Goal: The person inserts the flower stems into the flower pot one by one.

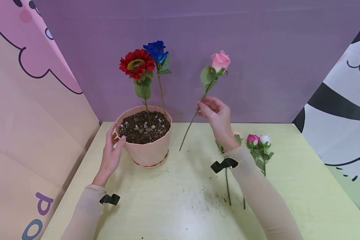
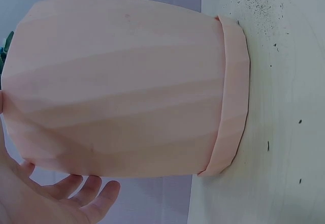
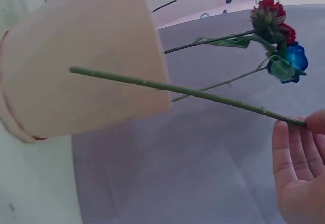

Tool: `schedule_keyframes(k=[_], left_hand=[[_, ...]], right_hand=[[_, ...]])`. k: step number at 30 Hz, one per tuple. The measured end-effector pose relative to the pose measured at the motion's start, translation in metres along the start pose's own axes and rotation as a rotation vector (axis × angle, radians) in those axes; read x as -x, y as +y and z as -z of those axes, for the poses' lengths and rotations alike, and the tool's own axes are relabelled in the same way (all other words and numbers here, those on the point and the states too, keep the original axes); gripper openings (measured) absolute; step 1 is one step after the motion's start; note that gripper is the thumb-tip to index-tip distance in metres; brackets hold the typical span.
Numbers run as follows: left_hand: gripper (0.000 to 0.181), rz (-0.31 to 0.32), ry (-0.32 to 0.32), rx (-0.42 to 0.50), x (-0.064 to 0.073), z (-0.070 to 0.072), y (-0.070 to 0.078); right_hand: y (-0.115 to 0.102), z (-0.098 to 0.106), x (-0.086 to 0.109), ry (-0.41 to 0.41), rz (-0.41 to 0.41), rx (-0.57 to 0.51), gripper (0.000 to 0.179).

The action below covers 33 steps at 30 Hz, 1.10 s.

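Note:
A pink artificial rose (image 1: 220, 61) is in my right hand (image 1: 217, 113), its green stem (image 3: 203, 94) pinched between thumb and fingers. The bare stem end slants down to the left, a little right of the flower pot (image 1: 148, 151). Dark soil (image 1: 130, 128) with small pebbles fills this pale pink pot. In the soil stand a red sunflower-like bloom (image 1: 136, 64) and a blue rose (image 1: 156, 51), both upright. My left hand (image 1: 111, 156) holds the pot's left side, thumb at the rim and fingers along the outer wall (image 2: 122, 107).
More artificial roses lie on the table right of the pot: a magenta one (image 1: 253, 139), a white one (image 1: 265, 140) and a peach one (image 1: 236, 133) partly behind my right wrist. Soil crumbs (image 1: 210, 200) dot the tabletop. A purple backdrop (image 1: 258, 66) rises behind.

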<state>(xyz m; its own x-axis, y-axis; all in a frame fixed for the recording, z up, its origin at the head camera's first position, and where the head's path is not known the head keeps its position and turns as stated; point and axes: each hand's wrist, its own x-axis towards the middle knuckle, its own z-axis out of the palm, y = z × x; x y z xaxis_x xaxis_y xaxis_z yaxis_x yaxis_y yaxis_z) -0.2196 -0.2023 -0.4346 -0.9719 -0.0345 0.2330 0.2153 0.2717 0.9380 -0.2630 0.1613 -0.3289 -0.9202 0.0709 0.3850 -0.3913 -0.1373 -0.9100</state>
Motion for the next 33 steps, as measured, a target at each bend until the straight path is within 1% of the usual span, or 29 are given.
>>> schedule_keyframes(k=[8, 11, 15, 19, 24, 27, 31, 33], left_hand=[[0.070, -0.007, 0.006, 0.001, -0.001, -0.001, 0.000], [0.070, -0.006, 0.003, -0.004, -0.001, -0.001, 0.000], [0.071, -0.004, 0.001, -0.001, 0.000, 0.000, -0.001], [0.071, -0.003, -0.002, 0.003, 0.000, 0.000, -0.001], [0.071, -0.001, -0.004, 0.006, -0.001, 0.000, -0.003], [0.071, -0.002, -0.005, 0.004, -0.001, 0.000, -0.004], [0.071, -0.009, -0.003, 0.003, -0.001, 0.000, -0.004], [0.070, -0.011, -0.001, 0.006, -0.001, 0.000, -0.005]], right_hand=[[-0.025, -0.019, -0.014, 0.017, 0.181, -0.120, 0.017], [-0.034, -0.028, -0.019, 0.022, 0.251, -0.128, 0.020], [-0.038, -0.040, -0.024, -0.015, 0.303, -0.099, 0.024], [-0.036, -0.052, -0.028, -0.058, 0.305, -0.020, 0.021], [-0.031, -0.065, -0.032, -0.112, 0.267, 0.101, 0.018], [-0.027, -0.072, -0.035, -0.142, 0.240, 0.204, 0.017], [-0.015, -0.077, -0.035, -0.167, 0.237, 0.361, 0.018], [-0.005, -0.078, -0.034, -0.184, 0.246, 0.408, 0.019]])
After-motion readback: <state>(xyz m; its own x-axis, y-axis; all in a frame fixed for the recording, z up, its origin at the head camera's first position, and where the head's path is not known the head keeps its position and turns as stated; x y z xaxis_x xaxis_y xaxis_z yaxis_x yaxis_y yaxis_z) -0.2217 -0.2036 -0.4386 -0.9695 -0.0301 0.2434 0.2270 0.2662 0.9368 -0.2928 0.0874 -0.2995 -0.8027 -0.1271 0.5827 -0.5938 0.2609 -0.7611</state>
